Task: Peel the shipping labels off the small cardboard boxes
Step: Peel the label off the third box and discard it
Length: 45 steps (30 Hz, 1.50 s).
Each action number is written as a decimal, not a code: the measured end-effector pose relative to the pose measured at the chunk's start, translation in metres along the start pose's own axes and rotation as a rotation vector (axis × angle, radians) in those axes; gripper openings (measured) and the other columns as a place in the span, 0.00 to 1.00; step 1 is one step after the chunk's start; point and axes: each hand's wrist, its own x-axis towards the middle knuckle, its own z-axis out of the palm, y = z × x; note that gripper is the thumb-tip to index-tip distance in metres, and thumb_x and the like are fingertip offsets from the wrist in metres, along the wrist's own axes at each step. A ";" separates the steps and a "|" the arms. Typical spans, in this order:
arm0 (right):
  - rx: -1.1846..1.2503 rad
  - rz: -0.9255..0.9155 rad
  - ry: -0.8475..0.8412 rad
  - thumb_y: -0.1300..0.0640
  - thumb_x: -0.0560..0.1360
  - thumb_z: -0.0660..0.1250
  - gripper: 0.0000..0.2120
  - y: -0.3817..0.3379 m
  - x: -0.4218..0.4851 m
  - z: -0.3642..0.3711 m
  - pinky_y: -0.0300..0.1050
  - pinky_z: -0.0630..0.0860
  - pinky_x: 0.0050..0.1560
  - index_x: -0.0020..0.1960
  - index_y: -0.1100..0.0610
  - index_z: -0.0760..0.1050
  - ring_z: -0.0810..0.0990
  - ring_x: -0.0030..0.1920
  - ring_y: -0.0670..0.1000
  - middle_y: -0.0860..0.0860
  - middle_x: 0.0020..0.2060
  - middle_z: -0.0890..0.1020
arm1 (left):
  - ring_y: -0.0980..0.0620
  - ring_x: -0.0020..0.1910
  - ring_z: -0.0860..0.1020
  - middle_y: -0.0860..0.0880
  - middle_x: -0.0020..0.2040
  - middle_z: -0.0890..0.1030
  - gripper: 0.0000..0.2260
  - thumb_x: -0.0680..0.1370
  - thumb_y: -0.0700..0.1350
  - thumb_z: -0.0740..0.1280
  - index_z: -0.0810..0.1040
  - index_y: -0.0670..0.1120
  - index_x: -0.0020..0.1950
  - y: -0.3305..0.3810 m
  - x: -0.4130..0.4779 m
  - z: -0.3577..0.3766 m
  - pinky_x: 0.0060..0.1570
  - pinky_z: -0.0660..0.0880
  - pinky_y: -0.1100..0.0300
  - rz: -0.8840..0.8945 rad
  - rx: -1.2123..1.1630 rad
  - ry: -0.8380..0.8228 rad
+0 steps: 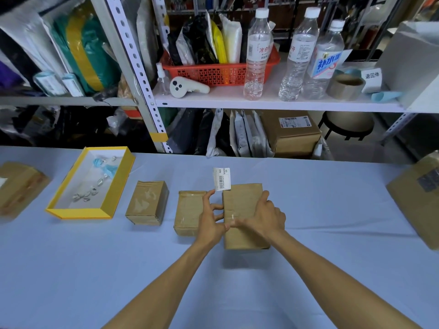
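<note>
Seems a peel's end: pinching the lifted shipping label (222,178) above the mid-counter box (242,210) with the left hand (211,219), gripping that box with the right hand (266,217), next likely carrying it to the yellow tray (78,213) near the counter's left edge.

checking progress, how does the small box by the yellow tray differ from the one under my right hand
The leftmost small box lies untouched; the rightmost small box is held by the right hand. The rightmost looks longer and larger. Both are brown cardboard with no label on top.
</note>
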 end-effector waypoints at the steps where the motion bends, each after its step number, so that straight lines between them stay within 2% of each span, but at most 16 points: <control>1: 0.008 0.014 0.007 0.27 0.53 0.73 0.55 -0.002 0.001 0.000 0.50 0.71 0.50 0.66 0.58 0.55 0.78 0.57 0.59 0.55 0.58 0.76 | 0.47 0.49 0.82 0.44 0.55 0.77 0.44 0.66 0.33 0.76 0.56 0.56 0.73 0.000 -0.001 0.000 0.40 0.81 0.58 0.001 -0.001 0.002; 4: 0.025 0.015 0.032 0.33 0.63 0.73 0.44 -0.002 0.008 -0.001 0.49 0.70 0.48 0.64 0.58 0.57 0.78 0.56 0.60 0.56 0.57 0.77 | 0.49 0.47 0.81 0.44 0.56 0.75 0.43 0.67 0.27 0.72 0.56 0.54 0.73 -0.001 -0.003 -0.001 0.37 0.80 0.62 -0.012 0.011 0.017; 8: 0.046 -0.016 0.103 0.45 0.79 0.61 0.20 0.005 0.008 -0.002 0.51 0.75 0.49 0.62 0.57 0.61 0.79 0.51 0.59 0.56 0.54 0.80 | 0.51 0.47 0.81 0.44 0.55 0.76 0.44 0.66 0.26 0.70 0.56 0.55 0.73 -0.005 -0.001 -0.004 0.39 0.80 0.65 -0.016 0.034 0.011; 10: 0.049 -0.044 0.118 0.48 0.81 0.57 0.16 0.010 0.007 0.000 0.52 0.76 0.50 0.61 0.58 0.61 0.79 0.50 0.58 0.56 0.54 0.81 | 0.51 0.48 0.81 0.47 0.55 0.76 0.44 0.66 0.26 0.70 0.55 0.56 0.72 -0.005 0.000 -0.004 0.40 0.80 0.63 -0.015 0.042 0.003; 16: -0.010 -0.083 -0.063 0.34 0.58 0.76 0.59 0.016 -0.001 0.004 0.54 0.74 0.57 0.73 0.58 0.48 0.76 0.60 0.60 0.56 0.63 0.73 | 0.50 0.47 0.81 0.46 0.55 0.76 0.43 0.67 0.26 0.69 0.55 0.57 0.72 -0.003 0.004 -0.004 0.38 0.80 0.62 -0.023 0.059 -0.013; 23: 0.057 -0.119 -0.045 0.40 0.66 0.75 0.47 0.018 0.005 0.004 0.53 0.76 0.55 0.71 0.59 0.52 0.76 0.58 0.61 0.59 0.61 0.75 | 0.48 0.44 0.81 0.48 0.51 0.75 0.45 0.65 0.24 0.70 0.55 0.57 0.72 -0.003 0.004 -0.009 0.37 0.81 0.54 -0.068 0.063 -0.035; 27: 0.092 -0.132 -0.048 0.41 0.67 0.75 0.58 0.019 0.004 0.003 0.50 0.74 0.51 0.77 0.51 0.35 0.78 0.56 0.61 0.58 0.57 0.77 | 0.48 0.44 0.81 0.48 0.51 0.75 0.45 0.66 0.25 0.69 0.55 0.57 0.72 0.001 0.003 -0.008 0.34 0.79 0.58 -0.063 0.061 -0.050; 31: 0.046 -0.173 -0.024 0.44 0.75 0.67 0.40 0.027 0.007 0.003 0.50 0.75 0.50 0.77 0.49 0.46 0.78 0.52 0.59 0.58 0.52 0.78 | 0.47 0.44 0.81 0.45 0.53 0.76 0.44 0.67 0.25 0.69 0.56 0.58 0.73 0.002 0.002 -0.007 0.34 0.80 0.58 -0.046 0.045 -0.046; 33: 0.145 -0.138 0.006 0.42 0.80 0.56 0.21 0.031 0.007 0.003 0.50 0.75 0.48 0.67 0.53 0.68 0.78 0.47 0.56 0.54 0.45 0.80 | 0.49 0.43 0.81 0.44 0.53 0.76 0.44 0.67 0.25 0.69 0.56 0.58 0.72 0.000 0.000 -0.006 0.35 0.80 0.56 -0.048 0.037 -0.050; 34: 0.164 -0.129 0.040 0.39 0.80 0.50 0.24 0.032 0.006 0.004 0.50 0.74 0.46 0.52 0.55 0.76 0.77 0.43 0.54 0.51 0.40 0.80 | 0.50 0.43 0.81 0.45 0.53 0.76 0.44 0.67 0.25 0.69 0.56 0.58 0.72 -0.002 -0.001 -0.005 0.36 0.80 0.56 -0.051 0.032 -0.052; 36: 0.063 -0.158 0.116 0.34 0.78 0.44 0.28 0.032 0.002 0.006 0.50 0.73 0.43 0.34 0.51 0.68 0.74 0.37 0.52 0.49 0.34 0.75 | 0.50 0.43 0.81 0.46 0.52 0.77 0.43 0.68 0.25 0.69 0.56 0.58 0.72 -0.005 -0.002 -0.005 0.36 0.80 0.55 -0.058 0.017 -0.056; 37: 0.015 -0.182 0.128 0.35 0.78 0.42 0.24 0.033 0.002 0.008 0.51 0.74 0.44 0.36 0.47 0.68 0.74 0.38 0.53 0.51 0.35 0.74 | 0.50 0.42 0.81 0.46 0.53 0.77 0.43 0.68 0.25 0.69 0.56 0.58 0.72 -0.006 -0.001 -0.005 0.35 0.80 0.55 -0.064 0.007 -0.067; 39: 0.000 -0.149 0.024 0.44 0.81 0.45 0.17 0.034 0.000 0.007 0.50 0.75 0.46 0.62 0.43 0.69 0.77 0.44 0.56 0.55 0.42 0.76 | 0.47 0.43 0.81 0.44 0.55 0.76 0.43 0.68 0.25 0.69 0.58 0.58 0.72 -0.006 0.002 -0.006 0.34 0.79 0.54 -0.088 -0.001 -0.094; 40: -0.023 -0.142 0.020 0.48 0.82 0.47 0.19 0.033 0.001 0.007 0.49 0.75 0.46 0.72 0.46 0.59 0.78 0.47 0.57 0.56 0.46 0.77 | 0.47 0.45 0.81 0.44 0.56 0.75 0.43 0.67 0.25 0.69 0.58 0.57 0.72 -0.005 0.003 -0.006 0.35 0.79 0.53 -0.094 0.011 -0.099; 42: -0.002 -0.125 0.006 0.50 0.83 0.50 0.23 0.031 0.000 0.005 0.49 0.75 0.47 0.76 0.51 0.52 0.78 0.49 0.58 0.58 0.49 0.78 | 0.46 0.54 0.77 0.45 0.60 0.72 0.43 0.65 0.26 0.71 0.61 0.55 0.72 -0.002 0.005 -0.008 0.40 0.80 0.54 -0.077 0.067 -0.072; 45: -0.080 -0.137 0.018 0.50 0.83 0.52 0.22 0.028 -0.002 0.003 0.50 0.75 0.49 0.74 0.56 0.57 0.79 0.51 0.59 0.58 0.51 0.79 | 0.47 0.59 0.72 0.46 0.62 0.71 0.36 0.65 0.29 0.75 0.67 0.50 0.68 0.005 0.011 -0.009 0.49 0.76 0.57 -0.024 0.094 0.025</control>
